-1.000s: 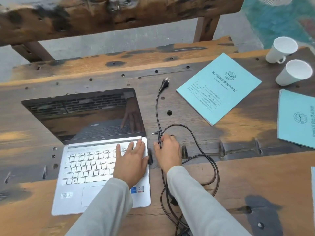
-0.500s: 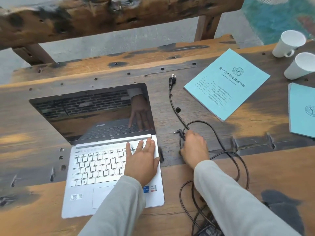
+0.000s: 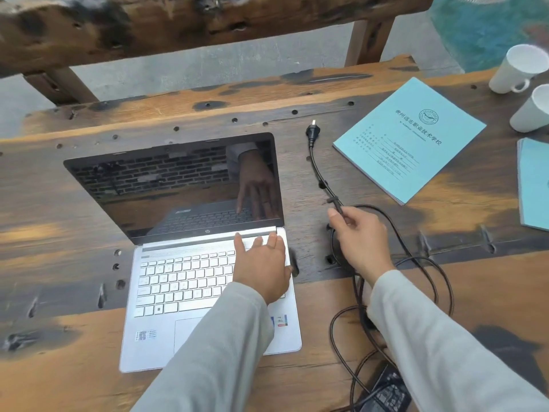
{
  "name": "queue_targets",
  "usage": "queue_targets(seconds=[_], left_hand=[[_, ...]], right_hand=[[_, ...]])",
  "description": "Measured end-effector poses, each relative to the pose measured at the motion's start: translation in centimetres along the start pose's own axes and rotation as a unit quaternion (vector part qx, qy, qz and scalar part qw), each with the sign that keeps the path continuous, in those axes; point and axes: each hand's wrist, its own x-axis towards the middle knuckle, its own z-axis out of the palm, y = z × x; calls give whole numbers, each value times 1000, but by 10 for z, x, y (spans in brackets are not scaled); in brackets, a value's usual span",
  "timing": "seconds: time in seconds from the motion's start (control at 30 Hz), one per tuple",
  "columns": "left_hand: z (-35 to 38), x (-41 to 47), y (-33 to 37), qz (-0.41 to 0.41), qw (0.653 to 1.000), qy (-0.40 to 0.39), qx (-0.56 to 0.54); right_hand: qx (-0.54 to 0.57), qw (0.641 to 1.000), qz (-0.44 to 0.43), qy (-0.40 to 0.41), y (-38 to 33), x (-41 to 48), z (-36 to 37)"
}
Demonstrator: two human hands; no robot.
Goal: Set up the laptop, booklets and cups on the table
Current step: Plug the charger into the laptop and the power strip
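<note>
Two bare hands are working over a weathered wooden table (image 3: pixel 74 367), both in pale grey sleeves. The left hand (image 3: pixel 263 267) is lying flat, fingers spread and holding nothing, on the right end of the keyboard of an open silver laptop (image 3: pixel 184 292), its fingertips reaching the hinge below the dark screen. The right hand (image 3: pixel 361 240) is sitting just right of the laptop, thumb and fingers pinching the laptop's small angled charging connector (image 3: pixel 335 203), whose tip is pointing away from the person. A black charger cable (image 3: pixel 416 233) is looping around that hand and trailing down to a black power brick (image 3: pixel 383 392) at the near edge, while its wall plug (image 3: pixel 312 132) is lying on the table beyond the hand. A light blue booklet (image 3: pixel 410 138) is lying flat farther right, with another blue booklet (image 3: pixel 534 182) cut off by the frame edge. Two white cups (image 3: pixel 518 69) (image 3: pixel 531 111) are lying tilted on their sides at the far right corner, close together.
</note>
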Motion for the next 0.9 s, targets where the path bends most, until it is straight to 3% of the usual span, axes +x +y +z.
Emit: queue_targets(seconds=[0.13, 0.33, 0.57, 0.9], left_hand=[[-5, 1, 1, 4, 1000, -8, 10], [-8, 2, 2, 6, 1000, -19, 11], [-9, 1, 2, -1, 999, -42, -15], [-15, 0, 4, -7, 998, -61, 0]], right_hand=[[23, 999, -34, -29, -2, -16, 25], [35, 996, 21, -84, 15, -25, 43], [-15, 992, -33, -117, 17, -31, 53], [14, 998, 40, -37, 3, -24, 70]])
